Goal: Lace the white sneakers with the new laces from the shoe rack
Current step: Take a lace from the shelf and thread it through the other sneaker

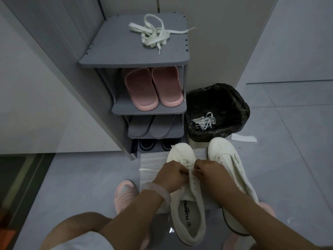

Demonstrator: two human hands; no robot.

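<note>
Two white sneakers stand on the floor before a grey shoe rack (115,51). Over the left sneaker (187,204), my left hand (171,175) and my right hand (208,171) each pinch a white lace (191,169) at the eyelets, fingers curled. One loose end of that lace (147,169) trails off to the left. The right sneaker (227,159) lies beside it with a lace in its lower eyelets. A loose bundle of white laces (155,36) rests on the rack's top shelf.
A bin lined with a black bag (216,100) stands right of the rack and holds a tangle of white laces (204,121). Pink slippers (153,87), grey slippers and dark shoes fill the rack's shelves. A white paper scrap (243,138) lies on the floor.
</note>
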